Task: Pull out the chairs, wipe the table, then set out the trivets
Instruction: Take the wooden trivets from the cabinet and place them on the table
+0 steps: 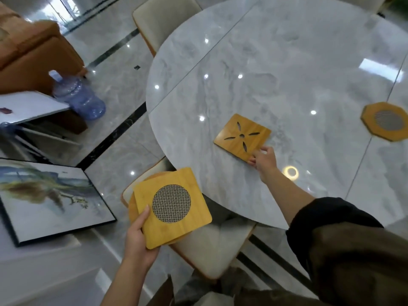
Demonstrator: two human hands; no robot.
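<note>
Head view, from the left edge across: a framed picture (50, 202) lies on the floor at lower left with a water bottle (77, 96) above it, neither part of the job. Next comes the left hand (138, 239), low in the frame and off the table's edge, thumb on top and fingers curled under a stack of trivets (132, 208). The top one is the mesh trivet (172, 206), square with a round wire centre. Rounded wooden edges peek out beneath it; how many, I cannot tell. The stack hangs over the seat of a chair (212, 246) that shows beyond the rim of the table (265, 62).

On the marble, near the closer rim, sits the flower-cut trivet (241, 136), turned like a diamond with one corner toward the person; being square, it has no long axis. The right hand (263, 159) pinches that near corner, arm stretched over the tabletop. Whether the board is fully down I cannot tell. Far right, well apart, the octagonal trivet (386, 121) lies flat, untouched.

By my reckoning two are out and more wait in hand. The supply lies down and to the left of the right hand, off the table. That hand would have to let go and cross the rim to the stack, while the left need only offer it up
</note>
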